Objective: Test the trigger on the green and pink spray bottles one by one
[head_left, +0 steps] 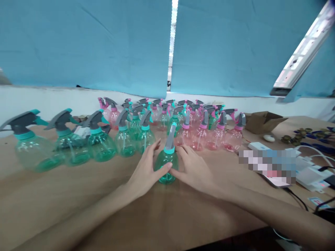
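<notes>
A green spray bottle (165,159) with a grey trigger head stands upright on the brown table in front of me. My left hand (148,165) is wrapped round its left side, the thumb lying across the front. From the right, my right hand (195,167) grips the same bottle, its thumb close to the left thumb. The far fingers of both hands are partly hidden. Left of my hands stands a row of green spray bottles (101,148). Beyond my right hand is a row of pink spray bottles (217,139).
More pink and green bottles crowd the back by the wall. At the right lie a phone (278,179), a white power strip (311,174) with cables, an open cardboard box (261,122) and several dark blue items with brass-coloured parts (291,139). Blue curtains (91,45) hang behind.
</notes>
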Action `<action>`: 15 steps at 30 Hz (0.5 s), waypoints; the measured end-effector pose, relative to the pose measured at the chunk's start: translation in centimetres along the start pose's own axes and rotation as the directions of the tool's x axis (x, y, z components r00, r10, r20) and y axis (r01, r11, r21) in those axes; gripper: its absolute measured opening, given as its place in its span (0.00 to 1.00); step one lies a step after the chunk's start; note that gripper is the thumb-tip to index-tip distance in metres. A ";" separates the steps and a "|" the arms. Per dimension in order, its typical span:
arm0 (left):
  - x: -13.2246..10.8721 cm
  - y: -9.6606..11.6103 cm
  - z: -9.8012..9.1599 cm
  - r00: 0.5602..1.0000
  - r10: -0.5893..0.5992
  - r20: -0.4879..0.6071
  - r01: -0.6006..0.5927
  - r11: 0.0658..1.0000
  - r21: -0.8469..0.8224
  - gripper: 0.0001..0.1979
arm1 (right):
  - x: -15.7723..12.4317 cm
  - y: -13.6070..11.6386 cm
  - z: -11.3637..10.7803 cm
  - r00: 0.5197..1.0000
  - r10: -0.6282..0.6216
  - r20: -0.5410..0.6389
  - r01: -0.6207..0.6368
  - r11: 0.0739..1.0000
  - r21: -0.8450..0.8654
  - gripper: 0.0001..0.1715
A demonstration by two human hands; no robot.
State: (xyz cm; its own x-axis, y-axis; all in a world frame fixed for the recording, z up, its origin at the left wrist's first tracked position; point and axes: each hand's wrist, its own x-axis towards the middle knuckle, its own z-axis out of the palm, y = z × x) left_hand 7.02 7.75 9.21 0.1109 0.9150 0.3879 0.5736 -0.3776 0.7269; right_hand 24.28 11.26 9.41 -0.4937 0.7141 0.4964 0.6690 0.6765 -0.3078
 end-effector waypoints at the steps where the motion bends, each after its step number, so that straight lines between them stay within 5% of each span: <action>1: -0.7 -0.7 -0.3 1.000 -0.013 -0.022 0.015 0.998 0.065 0.30 | 0.4 0.3 0.2 1.000 0.004 -0.008 -0.004 1.000 -0.014 0.21; 6: -3.1 -3.3 -1.9 0.999 -0.042 -0.032 0.050 0.951 0.307 0.23 | 3.5 2.4 1.6 0.998 0.056 -0.022 -0.057 0.996 -0.066 0.29; 15: -3.5 -3.7 -1.7 0.997 -0.017 0.074 -0.011 0.930 0.367 0.18 | 7.8 3.8 2.4 0.982 0.170 0.077 -0.165 0.984 -0.064 0.28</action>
State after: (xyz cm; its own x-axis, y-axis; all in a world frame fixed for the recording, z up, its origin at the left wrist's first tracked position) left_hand 3.18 5.72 6.12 0.1609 0.9293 0.3323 0.8300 -0.3096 0.4639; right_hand 21.66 19.85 10.18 -0.4145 0.8302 0.3728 0.7755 0.5366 -0.3326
